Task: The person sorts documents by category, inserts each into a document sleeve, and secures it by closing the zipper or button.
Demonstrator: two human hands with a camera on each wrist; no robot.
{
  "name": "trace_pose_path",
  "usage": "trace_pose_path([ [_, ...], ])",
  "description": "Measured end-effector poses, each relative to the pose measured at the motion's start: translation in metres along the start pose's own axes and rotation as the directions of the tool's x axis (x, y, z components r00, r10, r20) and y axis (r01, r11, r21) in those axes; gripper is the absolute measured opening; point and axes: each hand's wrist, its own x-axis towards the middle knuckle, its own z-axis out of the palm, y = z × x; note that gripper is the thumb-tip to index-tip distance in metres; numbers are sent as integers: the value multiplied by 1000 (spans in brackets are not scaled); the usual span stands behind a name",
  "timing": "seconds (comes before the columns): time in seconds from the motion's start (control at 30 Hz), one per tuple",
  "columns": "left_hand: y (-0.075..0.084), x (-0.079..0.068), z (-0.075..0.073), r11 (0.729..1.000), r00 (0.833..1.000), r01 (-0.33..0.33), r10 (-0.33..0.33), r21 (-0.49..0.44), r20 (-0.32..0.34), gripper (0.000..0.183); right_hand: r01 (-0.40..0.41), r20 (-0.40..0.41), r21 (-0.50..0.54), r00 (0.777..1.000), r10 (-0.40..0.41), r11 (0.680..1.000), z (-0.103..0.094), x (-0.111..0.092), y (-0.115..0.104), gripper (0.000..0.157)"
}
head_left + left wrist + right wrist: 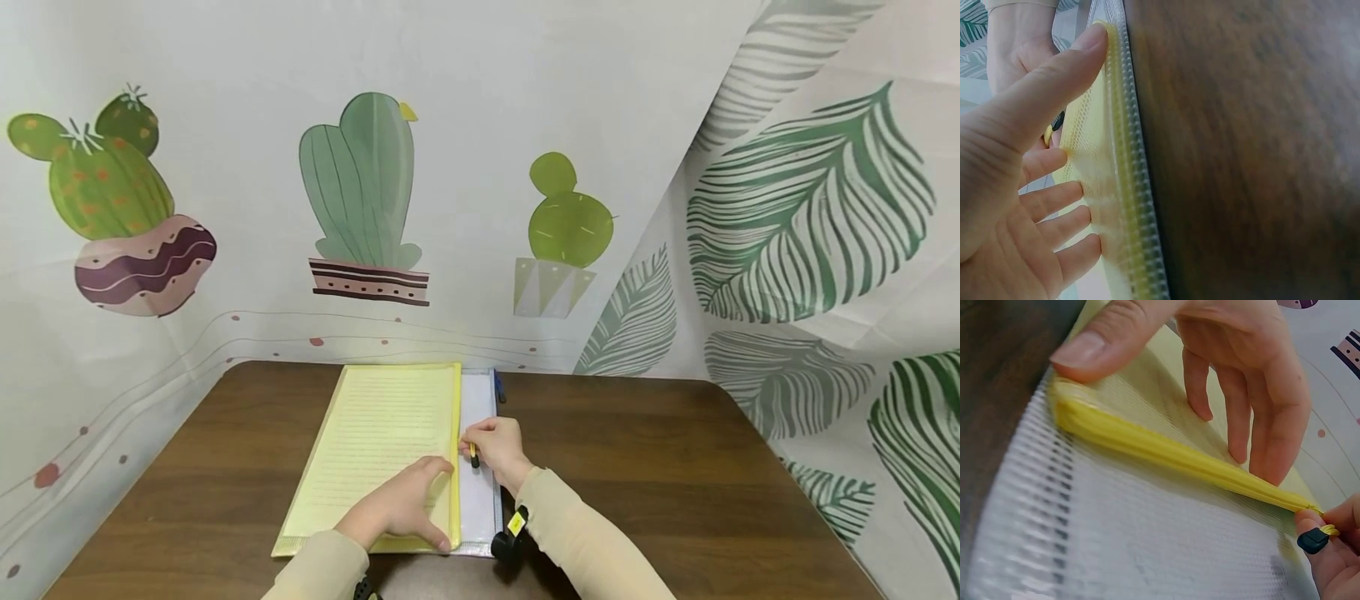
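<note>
A yellow mesh zip pouch point(367, 433) with lined yellow paper showing through lies over a white mesh pouch point(480, 508), whose right strip shows. My right hand point(497, 446) pinches the yellow zip partway along the right edge; the zip's black-tipped pull point(1314, 540) hangs beside the fingers. My left hand point(405, 504) is spread over the yellow pouch's near right part. Its thumb point(1088, 353) rests at the near end of the yellow zip point(1166, 453), and its other fingers point(1063, 197) reach onto the pouch, fairly straight.
Both pouches lie on a brown wooden table point(615, 467), close to its near edge. A blue zip pull point(499, 387) sits at the white pouch's far right corner. Behind the table hangs a white cloth point(472, 167) printed with cacti and leaves.
</note>
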Motion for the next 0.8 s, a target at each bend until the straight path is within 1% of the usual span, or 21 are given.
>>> trace_pose_path([
  [0.2,-2,-1,2,1000,1000,7,-7,5,-2,102,19,-20,-19,1000,-19,1000,1,4,-2,11],
  [0.37,-3,0,3,1000,1000,3,-3,15,-1,101,23,-25,-29,999,-24,999,2,8,-3,13],
  [0.57,-1,-1,3,1000,1000,17,-17,13,12,99,25,-24,-33,999,-26,999,3,13,-2,13],
  [0.8,2,-2,2,998,999,27,-28,48,25,98,33,-35,-35,999,-34,999,3,20,-4,12],
])
